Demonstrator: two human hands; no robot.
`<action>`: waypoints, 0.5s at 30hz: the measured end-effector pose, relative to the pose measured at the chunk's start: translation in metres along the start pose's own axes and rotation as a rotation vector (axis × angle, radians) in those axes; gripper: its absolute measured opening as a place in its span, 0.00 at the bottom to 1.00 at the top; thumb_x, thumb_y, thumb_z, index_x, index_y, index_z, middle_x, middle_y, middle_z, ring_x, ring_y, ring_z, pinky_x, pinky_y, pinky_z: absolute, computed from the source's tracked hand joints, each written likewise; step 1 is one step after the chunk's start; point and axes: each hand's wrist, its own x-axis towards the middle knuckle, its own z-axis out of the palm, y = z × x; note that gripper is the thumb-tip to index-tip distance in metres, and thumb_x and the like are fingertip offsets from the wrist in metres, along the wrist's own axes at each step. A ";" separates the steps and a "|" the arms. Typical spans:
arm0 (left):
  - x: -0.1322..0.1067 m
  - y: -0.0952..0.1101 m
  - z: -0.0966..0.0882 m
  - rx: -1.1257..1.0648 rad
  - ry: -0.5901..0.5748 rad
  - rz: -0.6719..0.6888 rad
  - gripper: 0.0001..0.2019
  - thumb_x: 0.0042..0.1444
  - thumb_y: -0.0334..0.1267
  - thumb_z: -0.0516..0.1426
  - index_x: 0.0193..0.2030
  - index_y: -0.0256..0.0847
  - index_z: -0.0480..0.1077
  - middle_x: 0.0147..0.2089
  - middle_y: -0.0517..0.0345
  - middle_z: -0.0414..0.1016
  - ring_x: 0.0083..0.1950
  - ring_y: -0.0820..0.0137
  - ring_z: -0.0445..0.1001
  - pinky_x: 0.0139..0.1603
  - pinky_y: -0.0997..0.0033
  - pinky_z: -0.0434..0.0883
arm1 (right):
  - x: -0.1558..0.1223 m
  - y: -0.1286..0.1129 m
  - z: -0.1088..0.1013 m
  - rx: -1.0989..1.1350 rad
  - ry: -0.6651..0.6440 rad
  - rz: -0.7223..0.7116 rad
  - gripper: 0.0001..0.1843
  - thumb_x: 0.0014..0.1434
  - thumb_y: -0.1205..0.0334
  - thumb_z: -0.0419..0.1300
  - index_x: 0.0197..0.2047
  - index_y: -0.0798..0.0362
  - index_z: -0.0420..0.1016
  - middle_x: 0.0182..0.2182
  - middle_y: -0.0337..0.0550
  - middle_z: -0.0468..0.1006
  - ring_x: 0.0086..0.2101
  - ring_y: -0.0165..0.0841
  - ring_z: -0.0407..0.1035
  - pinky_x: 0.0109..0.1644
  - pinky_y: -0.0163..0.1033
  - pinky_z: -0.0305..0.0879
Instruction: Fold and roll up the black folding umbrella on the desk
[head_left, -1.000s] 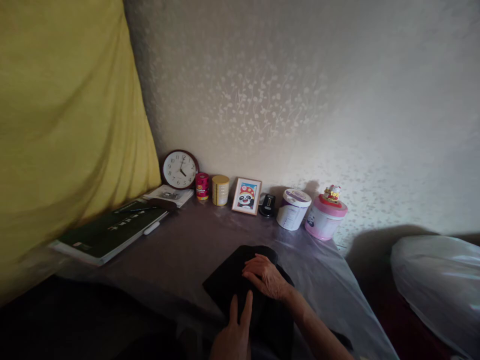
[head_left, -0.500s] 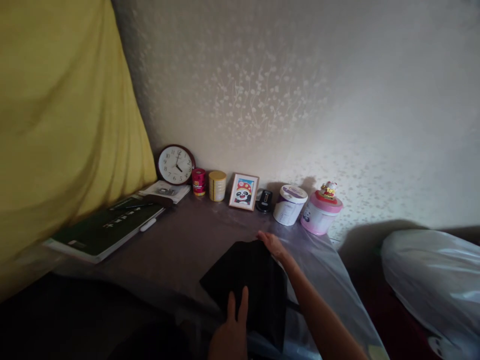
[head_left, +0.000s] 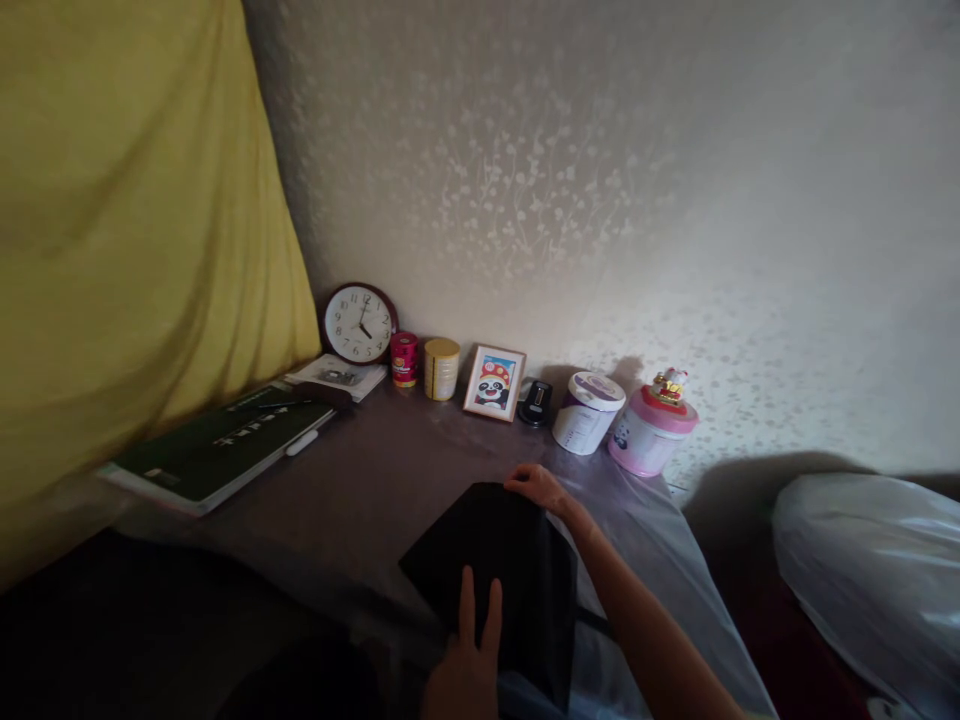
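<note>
A black, cloth-like piece (head_left: pixel 487 545) lies on the covered table near the front, with a pointed corner to the left and its right part hanging in a fold. At its top edge my right hand (head_left: pixel 536 487) pinches the material between thumb and fingers. My left hand (head_left: pixel 466 660) is below, two fingers stretched out and spread flat over the black piece; its other fingers are hidden. What the black piece exactly is, I cannot make out.
Along the wall stand a round clock (head_left: pixel 361 323), a red can (head_left: pixel 404 360), a yellow-lidded can (head_left: pixel 442 370), a panda picture frame (head_left: pixel 495 383), a small black device (head_left: pixel 535 402), a white tub (head_left: pixel 589 413) and a pink tub (head_left: pixel 649 432). A green book (head_left: pixel 217 445) lies left.
My right hand has shifted slightly left along the top edge, its fingers drawn closer together. My left hand has moved a little, with its two fingers spread wider. The view has shifted slightly.
</note>
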 end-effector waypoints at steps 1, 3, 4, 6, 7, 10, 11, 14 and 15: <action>0.000 0.001 0.001 0.006 0.013 -0.002 0.41 0.46 0.17 0.48 0.64 0.54 0.41 0.69 0.45 0.41 0.36 0.70 0.76 0.25 0.78 0.72 | 0.002 -0.001 0.001 -0.018 0.004 0.001 0.10 0.52 0.62 0.58 0.33 0.56 0.78 0.29 0.40 0.79 0.31 0.31 0.71 0.34 0.32 0.63; 0.000 0.001 0.002 0.009 0.024 -0.008 0.41 0.46 0.16 0.47 0.64 0.53 0.42 0.69 0.47 0.41 0.35 0.71 0.76 0.25 0.78 0.72 | 0.006 -0.003 0.006 -0.053 0.011 0.001 0.08 0.52 0.64 0.58 0.31 0.56 0.78 0.29 0.40 0.79 0.31 0.31 0.71 0.35 0.32 0.62; 0.000 0.001 0.002 0.003 0.020 -0.013 0.40 0.46 0.17 0.47 0.64 0.53 0.42 0.69 0.47 0.41 0.34 0.71 0.76 0.25 0.77 0.72 | 0.007 -0.004 0.009 -0.069 0.016 0.001 0.07 0.52 0.65 0.58 0.30 0.56 0.78 0.29 0.41 0.79 0.32 0.31 0.71 0.35 0.32 0.62; 0.001 0.001 0.002 -0.016 -0.002 -0.023 0.40 0.47 0.17 0.47 0.64 0.51 0.42 0.69 0.46 0.40 0.32 0.72 0.76 0.26 0.76 0.72 | 0.010 -0.008 0.014 -0.098 0.042 0.005 0.07 0.53 0.66 0.58 0.29 0.56 0.77 0.29 0.42 0.78 0.32 0.31 0.71 0.36 0.32 0.63; 0.002 0.000 0.002 -0.030 -0.017 -0.020 0.39 0.47 0.17 0.46 0.64 0.50 0.42 0.69 0.45 0.39 0.32 0.72 0.76 0.26 0.76 0.72 | 0.010 -0.011 0.016 -0.111 0.066 0.009 0.07 0.54 0.66 0.57 0.30 0.56 0.77 0.30 0.43 0.78 0.33 0.32 0.71 0.38 0.33 0.63; 0.003 -0.001 0.002 -0.096 -0.083 -0.017 0.39 0.47 0.18 0.45 0.65 0.49 0.39 0.69 0.44 0.36 0.33 0.71 0.77 0.27 0.75 0.71 | 0.000 -0.022 0.016 -0.146 0.196 -0.004 0.10 0.59 0.64 0.52 0.35 0.56 0.75 0.37 0.48 0.76 0.40 0.35 0.69 0.45 0.37 0.61; 0.004 -0.002 0.002 -0.127 -0.106 -0.018 0.39 0.47 0.18 0.44 0.65 0.49 0.38 0.69 0.44 0.35 0.33 0.71 0.77 0.27 0.75 0.71 | -0.009 -0.026 0.014 -0.142 0.256 -0.048 0.11 0.61 0.63 0.51 0.36 0.55 0.74 0.39 0.48 0.75 0.41 0.35 0.68 0.48 0.38 0.61; 0.004 -0.006 0.004 -0.215 -0.168 -0.003 0.40 0.47 0.19 0.44 0.65 0.49 0.34 0.69 0.45 0.29 0.35 0.69 0.77 0.28 0.76 0.70 | -0.051 -0.040 0.011 -0.047 0.357 -0.291 0.13 0.64 0.60 0.48 0.38 0.54 0.72 0.37 0.45 0.75 0.41 0.33 0.68 0.49 0.38 0.61; 0.004 -0.008 0.004 -0.239 -0.182 0.009 0.40 0.48 0.19 0.44 0.65 0.48 0.33 0.69 0.44 0.28 0.36 0.69 0.77 0.28 0.76 0.69 | -0.067 -0.044 0.012 -0.006 0.315 -0.357 0.13 0.64 0.59 0.47 0.39 0.53 0.72 0.37 0.44 0.76 0.41 0.31 0.68 0.49 0.37 0.61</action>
